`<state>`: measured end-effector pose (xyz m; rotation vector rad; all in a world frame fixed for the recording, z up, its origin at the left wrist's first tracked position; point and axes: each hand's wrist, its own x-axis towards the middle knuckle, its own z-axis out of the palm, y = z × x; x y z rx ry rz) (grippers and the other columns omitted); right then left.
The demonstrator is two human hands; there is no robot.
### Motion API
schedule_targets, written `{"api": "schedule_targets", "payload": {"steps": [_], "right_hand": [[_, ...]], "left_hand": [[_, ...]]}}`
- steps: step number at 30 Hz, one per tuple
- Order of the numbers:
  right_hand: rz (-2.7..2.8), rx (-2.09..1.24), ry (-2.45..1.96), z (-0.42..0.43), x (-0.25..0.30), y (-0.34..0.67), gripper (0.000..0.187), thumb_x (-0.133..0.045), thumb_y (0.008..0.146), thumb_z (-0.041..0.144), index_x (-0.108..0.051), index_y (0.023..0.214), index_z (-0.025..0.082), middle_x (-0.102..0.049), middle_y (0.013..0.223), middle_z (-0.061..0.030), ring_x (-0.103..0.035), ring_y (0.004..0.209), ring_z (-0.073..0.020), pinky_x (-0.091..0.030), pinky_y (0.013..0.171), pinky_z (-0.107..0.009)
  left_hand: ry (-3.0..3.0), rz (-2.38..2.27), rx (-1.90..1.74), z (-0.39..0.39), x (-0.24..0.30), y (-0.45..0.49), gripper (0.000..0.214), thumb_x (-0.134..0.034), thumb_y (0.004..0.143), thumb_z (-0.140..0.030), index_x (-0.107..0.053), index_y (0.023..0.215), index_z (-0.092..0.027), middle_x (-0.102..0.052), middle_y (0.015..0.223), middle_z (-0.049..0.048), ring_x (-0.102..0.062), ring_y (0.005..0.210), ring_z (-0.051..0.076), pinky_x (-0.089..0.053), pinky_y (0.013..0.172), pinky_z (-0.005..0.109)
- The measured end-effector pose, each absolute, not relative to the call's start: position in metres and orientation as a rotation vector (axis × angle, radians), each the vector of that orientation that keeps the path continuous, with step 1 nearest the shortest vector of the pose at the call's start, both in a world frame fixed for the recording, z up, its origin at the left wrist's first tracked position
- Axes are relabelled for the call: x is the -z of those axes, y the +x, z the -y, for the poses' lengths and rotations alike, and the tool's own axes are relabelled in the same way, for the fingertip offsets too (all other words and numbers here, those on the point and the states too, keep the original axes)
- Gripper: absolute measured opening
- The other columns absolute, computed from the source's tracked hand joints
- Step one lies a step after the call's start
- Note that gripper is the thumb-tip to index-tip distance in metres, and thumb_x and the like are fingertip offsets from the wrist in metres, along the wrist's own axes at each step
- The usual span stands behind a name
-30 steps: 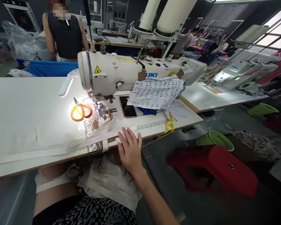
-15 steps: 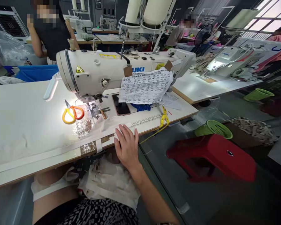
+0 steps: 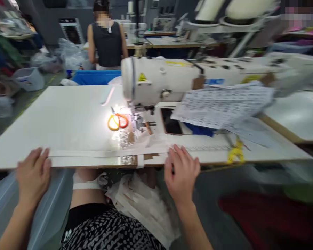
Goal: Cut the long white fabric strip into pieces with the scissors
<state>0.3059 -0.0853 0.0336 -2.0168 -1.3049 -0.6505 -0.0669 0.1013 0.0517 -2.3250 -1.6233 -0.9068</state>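
A long white fabric strip (image 3: 94, 153) lies along the front edge of the sewing table (image 3: 75, 114). My left hand (image 3: 33, 175) is at the strip's left end, its fingers closed over the fabric, somewhat blurred. At the right end of the strip, my right hand (image 3: 182, 170) rests on the table edge with its fingers apart, touching the fabric. Between the hands, behind the strip, stands a white sewing machine (image 3: 151, 80), its lamp lit over the needle area. Scissors (image 3: 117, 121) with yellow and orange handles lie left of the needle.
A phone (image 3: 170, 121) and handwritten sheets (image 3: 224, 104) are right of the needle. A yellow measuring tape (image 3: 236, 151) hangs at the front edge. White fabric (image 3: 146, 205) lies in my lap. Behind the table, a person (image 3: 106, 45) stands near a blue cloth (image 3: 96, 77).
My view has turned left. My left hand has come into view at the strip's left end. The strip now lies straighter, and my right hand stays at its right end.
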Motion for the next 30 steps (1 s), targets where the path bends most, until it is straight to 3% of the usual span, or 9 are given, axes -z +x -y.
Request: {"api": "schedule_targets", "payload": {"steps": [3, 5, 10, 15, 25, 30], "right_hand": [[1.477, 0.495, -1.764, 0.068, -0.045, 0.281, 0.03, -0.045, 0.092, 0.019, -0.057, 0.119, 0.016, -0.062, 0.121, -0.0124, -0.052, 0.12, -0.0267, -0.025, 0.108, -0.056], [1.647, 0.359, -1.563, 0.05, -0.053, 0.253, 0.034, -0.045, 0.09, 0.016, -0.055, 0.123, 0.015, -0.061, 0.123, -0.0128, -0.052, 0.12, -0.0259, -0.029, 0.108, -0.054], [2.092, 0.141, -1.191, -0.005, -0.06, 0.172, 0.045, -0.045, 0.091, 0.015, -0.044, 0.134, 0.006, -0.048, 0.138, -0.017, -0.036, 0.134, -0.0273, -0.033, 0.11, -0.049], [2.308, 0.166, -1.191, -0.053, -0.053, 0.128, 0.048, -0.04, 0.095, 0.027, -0.042, 0.136, 0.002, -0.039, 0.145, -0.0172, -0.025, 0.14, -0.0275, -0.037, 0.109, -0.048], [2.459, 0.392, -1.191, -0.085, -0.033, 0.106, 0.051, -0.04, 0.094, 0.033, -0.044, 0.136, 0.004, -0.037, 0.147, -0.0156, -0.027, 0.138, -0.0307, -0.033, 0.108, -0.049], [2.418, 0.531, -1.07, -0.093, -0.024, 0.11, 0.047, -0.039, 0.094, 0.033, -0.048, 0.131, 0.005, -0.043, 0.143, -0.017, -0.034, 0.135, -0.0316, -0.032, 0.105, -0.047]], "left_hand": [[-2.301, 1.556, 0.838, -0.1, -0.037, -0.074, 0.037, -0.039, 0.093, -0.033, -0.055, 0.126, -0.023, -0.057, 0.131, 0.0097, -0.049, 0.125, 0.03, -0.035, 0.103, 0.054], [-2.401, 1.493, 0.801, -0.098, -0.034, -0.073, 0.037, -0.036, 0.095, -0.029, -0.054, 0.126, -0.018, -0.056, 0.131, 0.0124, -0.047, 0.127, 0.026, -0.03, 0.108, 0.049], [-2.468, 1.472, 0.734, -0.101, -0.037, -0.076, 0.039, -0.035, 0.097, -0.029, -0.048, 0.133, -0.02, -0.05, 0.138, 0.0106, -0.038, 0.134, 0.023, -0.022, 0.113, 0.048], [-2.459, 1.542, 0.625, -0.111, -0.038, -0.09, 0.044, -0.034, 0.097, -0.031, -0.043, 0.138, -0.019, -0.044, 0.144, 0.0101, -0.033, 0.137, 0.025, -0.022, 0.112, 0.05], [-2.497, 1.381, 0.719, -0.111, -0.027, -0.079, 0.043, -0.04, 0.095, -0.033, -0.046, 0.136, -0.024, -0.047, 0.142, 0.005, -0.038, 0.133, 0.023, -0.024, 0.113, 0.044], [-2.5, 1.361, 0.875, -0.11, -0.019, -0.066, 0.045, -0.038, 0.094, -0.033, -0.045, 0.136, -0.017, -0.056, 0.133, 0.0067, -0.048, 0.121, 0.02, -0.031, 0.107, 0.037]]}}
